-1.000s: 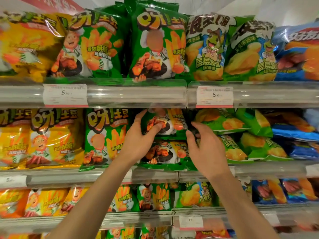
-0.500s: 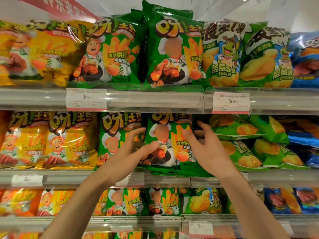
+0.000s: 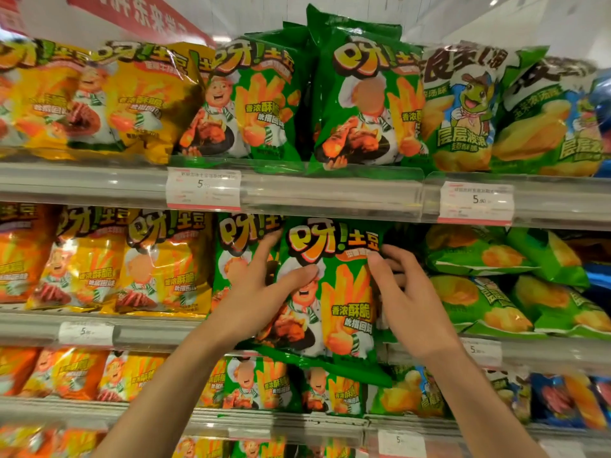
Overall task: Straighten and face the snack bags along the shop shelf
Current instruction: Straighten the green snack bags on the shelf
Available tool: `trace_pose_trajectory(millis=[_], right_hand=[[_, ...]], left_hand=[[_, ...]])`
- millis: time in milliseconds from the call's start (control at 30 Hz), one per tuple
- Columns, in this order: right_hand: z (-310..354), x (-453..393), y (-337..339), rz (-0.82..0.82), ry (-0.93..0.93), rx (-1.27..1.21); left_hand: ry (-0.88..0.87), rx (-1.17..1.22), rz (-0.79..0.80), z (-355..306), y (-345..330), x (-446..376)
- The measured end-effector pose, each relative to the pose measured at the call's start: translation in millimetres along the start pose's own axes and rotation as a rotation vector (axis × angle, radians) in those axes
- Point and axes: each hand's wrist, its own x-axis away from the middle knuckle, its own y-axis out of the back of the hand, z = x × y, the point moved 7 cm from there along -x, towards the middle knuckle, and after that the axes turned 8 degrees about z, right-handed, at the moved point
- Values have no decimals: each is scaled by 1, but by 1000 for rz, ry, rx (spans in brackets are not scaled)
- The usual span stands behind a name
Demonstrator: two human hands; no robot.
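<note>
Green snack bag (image 3: 334, 292) at frame centre is held upright, front facing out, clamped between left hand (image 3: 254, 299) and right hand (image 3: 406, 299) fingers, bottom overhanging middle shelf (image 3: 148, 332).

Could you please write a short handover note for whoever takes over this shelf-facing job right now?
Left hand: on the left edge of the green chef bag, thumb across its front.
Right hand: pinching that bag's right edge.
The bag stands upright and faces out on the middle shelf, its bottom hanging over the lip.
Done: yellow bags to the left face front.
Left: seat this bag, then stand up the green corn-snack bags lying tumbled on the right.
</note>
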Motion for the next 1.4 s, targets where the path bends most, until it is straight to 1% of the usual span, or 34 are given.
trace_pose_trajectory(millis=[133,200,267,333,400,433,500,567,633,767,967,1033,1100,1133,1200,1300,1333,1400], right_hand=[[5,-1,-9,-6,39,-8],[4,-3,-14,3,42,61],[2,-11,-17,-8,46,233],[0,-25,-19,-22,25,506],[-7,-43,-24,39,-91,749],[-13,-51,-28,101,-185,819],[-24,-61,-37,233,-348,879],[-30,-67,-43,307,-404,900],[-30,-69,-42,298,-391,899],[-26,-68,-32,167,-289,814],[-12,-75,-40,-81,0,581],[-13,-79,-50,-120,80,579],[-20,-81,-59,-128,114,630],[-25,-82,-60,-140,106,666],[-35,-83,-57,-185,29,698],[-54,-82,-52,-178,-113,610],[-60,-81,-52,-166,-134,588],[-64,-83,-50,-186,-108,538]], left_hand=[[-99,-22,1,-1,21,18],[-116,-25,-31,2,33,24],[-129,-27,-71,6,45,29],[-139,-14,-102,14,55,34],[-146,-32,-152,21,65,38],[-147,-37,-178,24,68,40],[-151,-32,-211,28,72,41],[-155,-13,-219,31,73,41],[-164,4,-224,33,74,40],[-173,26,-233,35,75,39],[-160,22,-256,35,78,38],[-163,22,-276,35,81,39],[-159,31,-284,34,81,39],[-158,38,-273,34,80,38],[-158,41,-251,34,78,38],[-187,48,-255,31,77,40],[-194,51,-255,29,76,41],[-196,49,-253,27,75,42]])
